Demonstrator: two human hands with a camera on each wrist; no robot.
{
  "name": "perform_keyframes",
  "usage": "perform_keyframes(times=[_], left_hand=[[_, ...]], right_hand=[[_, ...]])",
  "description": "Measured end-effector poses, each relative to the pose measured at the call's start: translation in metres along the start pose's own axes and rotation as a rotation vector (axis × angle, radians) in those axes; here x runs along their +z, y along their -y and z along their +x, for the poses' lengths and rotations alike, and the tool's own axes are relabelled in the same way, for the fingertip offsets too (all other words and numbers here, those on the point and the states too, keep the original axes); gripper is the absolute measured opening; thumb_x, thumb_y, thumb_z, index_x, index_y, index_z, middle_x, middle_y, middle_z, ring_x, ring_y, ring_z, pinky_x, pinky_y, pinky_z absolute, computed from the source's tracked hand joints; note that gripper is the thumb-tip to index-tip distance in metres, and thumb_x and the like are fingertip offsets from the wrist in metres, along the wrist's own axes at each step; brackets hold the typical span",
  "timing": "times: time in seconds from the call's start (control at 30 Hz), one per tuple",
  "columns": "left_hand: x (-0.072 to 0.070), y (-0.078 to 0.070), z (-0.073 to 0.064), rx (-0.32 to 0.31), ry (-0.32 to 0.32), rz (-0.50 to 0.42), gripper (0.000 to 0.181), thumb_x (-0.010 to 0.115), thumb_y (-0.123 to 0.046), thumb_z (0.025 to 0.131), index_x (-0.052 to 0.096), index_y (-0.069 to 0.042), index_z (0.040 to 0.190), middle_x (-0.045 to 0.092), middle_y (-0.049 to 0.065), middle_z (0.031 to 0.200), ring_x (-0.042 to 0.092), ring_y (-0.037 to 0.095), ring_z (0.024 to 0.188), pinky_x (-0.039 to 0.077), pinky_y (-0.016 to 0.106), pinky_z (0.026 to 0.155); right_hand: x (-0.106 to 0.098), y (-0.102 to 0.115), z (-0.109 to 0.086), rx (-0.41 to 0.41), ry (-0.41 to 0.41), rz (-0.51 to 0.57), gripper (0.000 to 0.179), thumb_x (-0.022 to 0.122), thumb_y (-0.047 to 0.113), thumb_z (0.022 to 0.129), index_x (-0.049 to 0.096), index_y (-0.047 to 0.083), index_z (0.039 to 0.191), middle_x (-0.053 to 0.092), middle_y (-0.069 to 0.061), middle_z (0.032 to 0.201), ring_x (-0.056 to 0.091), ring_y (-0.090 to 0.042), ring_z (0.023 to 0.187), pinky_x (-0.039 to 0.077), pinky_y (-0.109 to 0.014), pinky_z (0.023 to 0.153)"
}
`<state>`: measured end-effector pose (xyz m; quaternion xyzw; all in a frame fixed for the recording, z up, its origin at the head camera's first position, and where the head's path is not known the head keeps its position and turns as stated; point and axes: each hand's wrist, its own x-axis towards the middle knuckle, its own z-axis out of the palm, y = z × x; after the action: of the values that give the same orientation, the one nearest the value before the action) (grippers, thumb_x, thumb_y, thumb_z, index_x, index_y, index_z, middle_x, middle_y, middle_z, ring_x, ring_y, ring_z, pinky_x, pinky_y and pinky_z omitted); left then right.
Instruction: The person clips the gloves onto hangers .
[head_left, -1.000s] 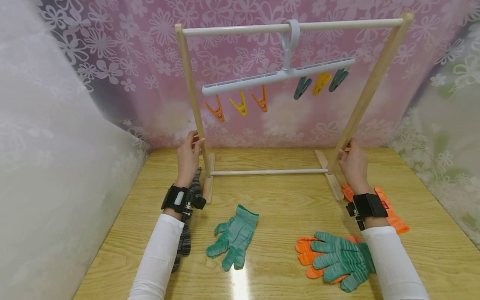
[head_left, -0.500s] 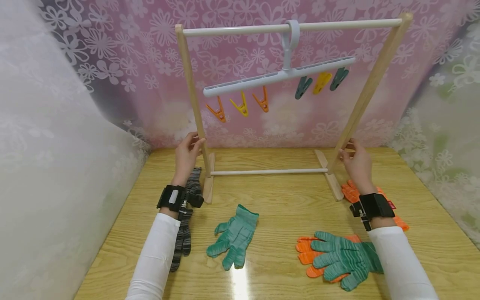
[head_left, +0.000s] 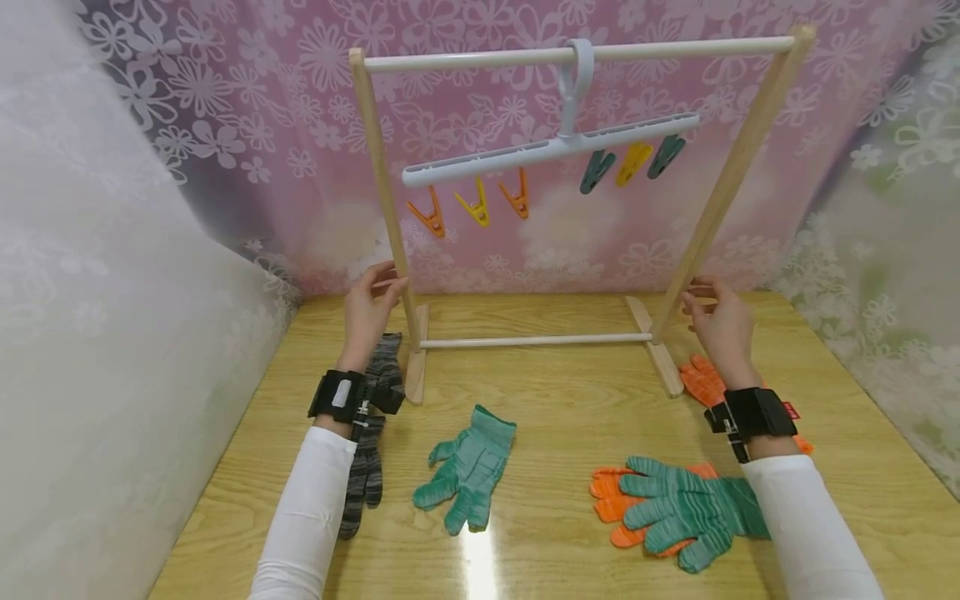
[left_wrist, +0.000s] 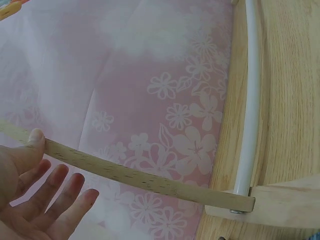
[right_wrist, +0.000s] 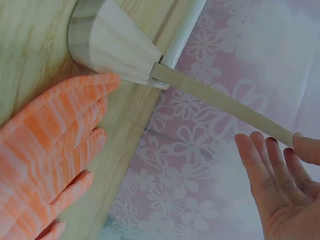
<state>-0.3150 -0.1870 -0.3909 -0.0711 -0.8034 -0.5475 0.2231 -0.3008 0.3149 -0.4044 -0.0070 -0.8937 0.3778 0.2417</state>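
A wooden drying rack [head_left: 723, 187] stands upright at the back of the table. A pale grey-blue hanger [head_left: 551, 150] hooks over its white top rod, with several orange, yellow and dark green clothespins [head_left: 633, 164] beneath. At the left post, my left hand [head_left: 370, 304] has its thumb against the wood, and its other fingers extend loosely in the left wrist view. Beside the right post is my right hand [head_left: 723, 325]; the right wrist view shows its thumb tip at the post [right_wrist: 225, 102] and its other fingers spread apart. Neither hand wraps round the wood.
On the wooden table [head_left: 555, 417] lie a green glove [head_left: 468, 471] in the middle and another green glove [head_left: 682, 508] over an orange one [head_left: 611, 497]. A second orange glove [head_left: 703, 379] lies under the right wrist, dark grey gloves [head_left: 365, 467] by the left arm. A floral curtain [head_left: 315, 167] hangs behind.
Both hands have loosened on the posts, the wrists shifting outward, left hand to the left and right hand to the right. The rack and gloves stay in place.
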Motion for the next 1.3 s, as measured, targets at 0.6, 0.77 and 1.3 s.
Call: perform_keyframes(times=[0.6,0.77,1.3], left_hand=[[-0.025,-0.031,-0.012,0.125,-0.056,0.213,0.023,0.061,-0.016,0.104,0.072,-0.006,0.121,0.074,0.016,0.113,0.073,0.035,0.094,0.058,0.050,0.084],[-0.029,-0.045,-0.021,0.175,-0.078,0.202,0.024,0.061,-0.018,0.104,0.073,-0.006,0.120,0.075,0.014,0.109,0.074,0.033,0.089,0.059,0.049,0.079],[-0.036,-0.088,-0.039,0.284,-0.148,0.272,0.021,0.062,-0.019,0.103,0.074,-0.007,0.116,0.077,0.010,0.100,0.076,0.028,0.081,0.061,0.045,0.076]], right_hand=[[-0.001,0.034,-0.010,-0.138,-0.141,-0.053,0.027,0.066,0.018,0.101,0.068,0.004,0.123,0.072,-0.019,0.112,0.041,0.031,0.065,0.032,-0.005,0.051],[0.000,0.061,-0.016,-0.215,-0.165,0.012,0.027,0.066,0.019,0.101,0.070,0.002,0.122,0.072,-0.020,0.109,0.043,0.028,0.068,0.035,-0.004,0.054],[0.017,0.180,-0.027,-0.465,-0.149,0.164,0.025,0.068,0.018,0.099,0.069,0.004,0.120,0.074,-0.012,0.105,0.070,-0.009,0.077,0.044,0.000,0.069]])
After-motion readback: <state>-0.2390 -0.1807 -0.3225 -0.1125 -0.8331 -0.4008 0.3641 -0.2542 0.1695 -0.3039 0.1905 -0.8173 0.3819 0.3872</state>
